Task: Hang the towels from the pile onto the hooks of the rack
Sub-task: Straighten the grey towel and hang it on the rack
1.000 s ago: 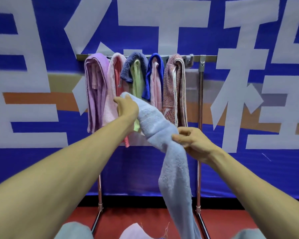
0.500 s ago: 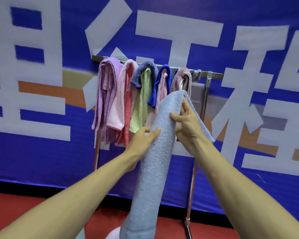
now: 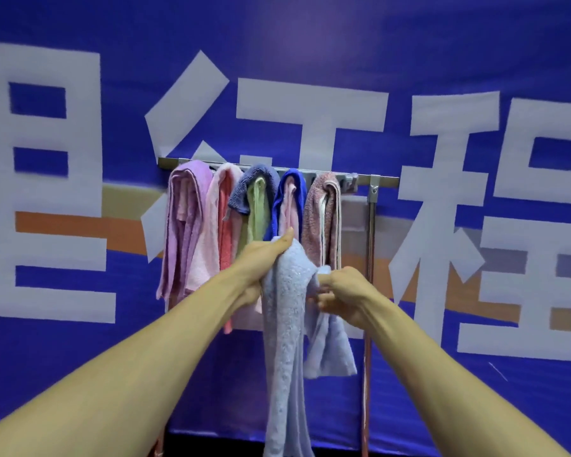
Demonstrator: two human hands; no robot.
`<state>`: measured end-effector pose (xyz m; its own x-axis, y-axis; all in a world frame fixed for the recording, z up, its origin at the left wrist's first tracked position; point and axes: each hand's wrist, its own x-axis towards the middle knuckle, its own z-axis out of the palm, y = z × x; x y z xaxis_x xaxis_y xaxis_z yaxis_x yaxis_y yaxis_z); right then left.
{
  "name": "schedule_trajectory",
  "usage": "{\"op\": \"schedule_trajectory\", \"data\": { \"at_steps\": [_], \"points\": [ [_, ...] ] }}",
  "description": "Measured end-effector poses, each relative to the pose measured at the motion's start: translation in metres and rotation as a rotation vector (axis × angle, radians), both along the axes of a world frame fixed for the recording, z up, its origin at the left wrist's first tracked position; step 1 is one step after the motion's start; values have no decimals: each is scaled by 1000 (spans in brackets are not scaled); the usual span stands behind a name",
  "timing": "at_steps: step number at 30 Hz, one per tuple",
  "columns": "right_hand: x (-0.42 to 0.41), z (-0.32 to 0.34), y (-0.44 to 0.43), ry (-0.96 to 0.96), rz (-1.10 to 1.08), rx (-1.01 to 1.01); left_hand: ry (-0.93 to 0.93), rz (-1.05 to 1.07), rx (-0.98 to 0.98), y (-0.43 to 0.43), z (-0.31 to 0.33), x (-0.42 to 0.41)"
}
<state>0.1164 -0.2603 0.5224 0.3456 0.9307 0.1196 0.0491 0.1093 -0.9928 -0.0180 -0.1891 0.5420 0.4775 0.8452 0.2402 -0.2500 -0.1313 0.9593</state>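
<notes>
Loose towel (image 3: 287,324) before 5 towel bunches (image 3: 192,209) on the rack (image 3: 384,180), perhaps touching.

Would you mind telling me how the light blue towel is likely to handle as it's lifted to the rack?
Probably floppy: the towel droops straight down below the left hand and folds over at the right hand. Likely light, since it hangs from finger grips alone. Its looped pile looks grippy, so slipping seems unlikely.

Pale-blue towel (image 3: 285,328) hangs folded; rack (image 3: 387,180) carries hung towels (image 3: 195,219).
</notes>
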Motion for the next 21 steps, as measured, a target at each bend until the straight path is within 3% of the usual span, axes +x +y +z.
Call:
{"op": "schedule_trajectory", "data": {
  "at_steps": [3, 5, 6, 7, 10, 12, 17, 21],
  "points": [
    [19, 2, 0, -333, -82, -170, 67, 100, 78, 4, 31, 17],
    [33, 7, 4, -554, -206, -122, 187, 144, 194, 4, 51, 27],
    [39, 10, 7, -577, -232, -53, 289, 170, 280, 3, 61, 32],
    [44, 13, 9, -505, -207, 25, 385, 195, 362, 5, 69, 35],
    [54, 26, 25, -48, 53, 282, 537, 253, 515, 3, 91, 41],
    [53, 38, 32, 125, 194, 303, 564, 272, 599, 5, 102, 43],
    [53, 47, 56, 186, 435, 257, 612, 298, 729, 32, 114, 54],
    [71, 55, 76, 229, 566, 190, 591, 362, 637, 64, 109, 78]
  ]
}}
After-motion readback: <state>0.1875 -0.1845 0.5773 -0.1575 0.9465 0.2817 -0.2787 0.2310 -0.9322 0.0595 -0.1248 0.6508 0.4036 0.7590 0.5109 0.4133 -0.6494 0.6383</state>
